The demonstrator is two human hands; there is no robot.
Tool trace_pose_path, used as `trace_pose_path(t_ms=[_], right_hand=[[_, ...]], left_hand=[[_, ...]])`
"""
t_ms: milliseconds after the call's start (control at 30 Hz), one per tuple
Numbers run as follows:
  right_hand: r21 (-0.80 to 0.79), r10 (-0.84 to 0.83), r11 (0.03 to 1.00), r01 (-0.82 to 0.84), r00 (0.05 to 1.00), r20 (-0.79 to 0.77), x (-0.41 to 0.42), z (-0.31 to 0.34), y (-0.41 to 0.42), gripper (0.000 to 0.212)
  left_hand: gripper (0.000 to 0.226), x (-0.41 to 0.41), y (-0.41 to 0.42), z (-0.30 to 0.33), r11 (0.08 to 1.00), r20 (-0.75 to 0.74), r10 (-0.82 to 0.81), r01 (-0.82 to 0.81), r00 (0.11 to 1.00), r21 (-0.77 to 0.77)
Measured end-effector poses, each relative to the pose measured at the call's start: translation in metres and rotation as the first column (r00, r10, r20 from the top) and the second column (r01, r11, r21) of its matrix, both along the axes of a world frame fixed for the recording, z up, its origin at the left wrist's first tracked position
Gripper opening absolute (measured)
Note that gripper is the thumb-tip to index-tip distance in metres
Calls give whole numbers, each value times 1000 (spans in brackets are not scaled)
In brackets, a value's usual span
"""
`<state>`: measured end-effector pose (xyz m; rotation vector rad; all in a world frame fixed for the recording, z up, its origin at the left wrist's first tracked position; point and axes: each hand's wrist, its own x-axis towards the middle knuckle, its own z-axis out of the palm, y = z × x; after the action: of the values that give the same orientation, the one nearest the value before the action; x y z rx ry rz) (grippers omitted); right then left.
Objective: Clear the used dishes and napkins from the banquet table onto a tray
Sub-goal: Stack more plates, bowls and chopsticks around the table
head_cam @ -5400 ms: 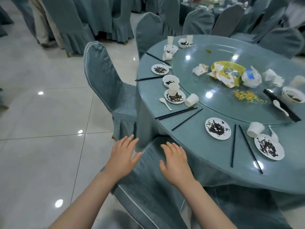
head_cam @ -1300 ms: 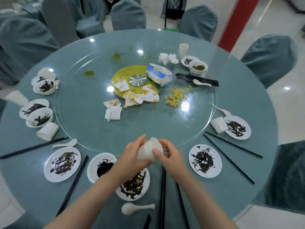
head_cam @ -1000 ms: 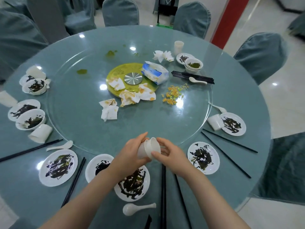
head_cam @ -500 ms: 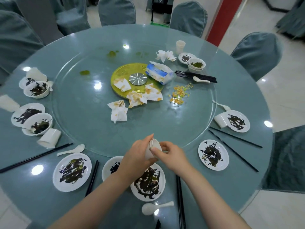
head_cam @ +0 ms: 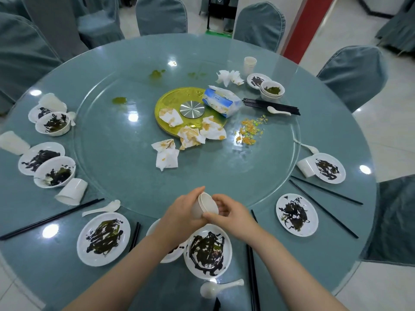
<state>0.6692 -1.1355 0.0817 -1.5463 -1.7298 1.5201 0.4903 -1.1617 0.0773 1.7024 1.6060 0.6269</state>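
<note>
Both my hands hold a small white cup [head_cam: 206,205] just above the near edge of the round table [head_cam: 350,243]. My left hand [head_cam: 179,216] wraps its side, my right hand [head_cam: 229,213] pinches its rim, and its mouth tips toward me. Under my hands lie a dirty white plate [head_cam: 207,251] and a bowl [head_cam: 167,254] partly hidden by my left arm. More stained plates [head_cam: 103,237] [head_cam: 296,214], bowls [head_cam: 55,171], tipped cups [head_cam: 71,191], spoons [head_cam: 219,288] and black chopsticks [head_cam: 252,277] ring the table. Crumpled napkins [head_cam: 167,154] lie on the glass turntable.
A gold centre disc [head_cam: 177,102], a tissue pack [head_cam: 222,101] and spilled food crumbs [head_cam: 250,131] sit mid-table. Stacked bowls [head_cam: 272,90] and a cup stack [head_cam: 250,65] stand at the far right. Covered chairs [head_cam: 352,72] surround the table; a red pillar [head_cam: 303,28] rises behind.
My hands have kept hold of the cup and turned it, so its mouth now faces me more. The view has shifted slightly; the dishes have not moved.
</note>
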Motion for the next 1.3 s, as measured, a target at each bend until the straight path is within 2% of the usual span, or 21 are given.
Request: trace_pose_path(t_ms=[100,167,333,533,667,767,833,933,1067,1233,1300], right_hand=[[-119,-14,993,4,996,-83,7,-7,10,43],[-121,-73,990,68,997,-34,17,-14,21,41],[24,-292,956,294,933,208,71,-38,60,33],[238,-446,894,380,815,370,150,-52,106,40],[302,-401,913,273,732,551,195,-62,129,53],[230,-254,965,122,644,722,222,-66,141,62],[212,-205,975,58,589,782,233,-67,150,67],[274,-238,962,9,526,817,241,-64,164,67],[361,-306,932,-14,502,809,248,-60,179,65],[242,-212,970,10,517,829,258,-62,193,75],[242,-202,970,-8,525,827,261,-64,195,77]], left_hand=[[83,5,4,-3,997,44,18,-15,999,-78],[82,8,3,-7,988,108,89,-73,990,-138],[77,16,4,-11,970,154,161,-127,975,-206],[72,41,4,-13,958,172,206,-163,963,-238],[72,60,1,-16,953,155,217,-174,964,-249],[71,72,-1,-19,948,152,217,-171,964,-268],[72,78,-2,-20,948,135,208,-166,969,-270],[72,83,0,-24,946,122,219,-179,968,-271],[68,87,-1,-29,946,107,218,-183,970,-269],[70,90,-3,-30,947,80,212,-185,974,-263],[72,91,-4,-31,946,78,220,-193,972,-262]])
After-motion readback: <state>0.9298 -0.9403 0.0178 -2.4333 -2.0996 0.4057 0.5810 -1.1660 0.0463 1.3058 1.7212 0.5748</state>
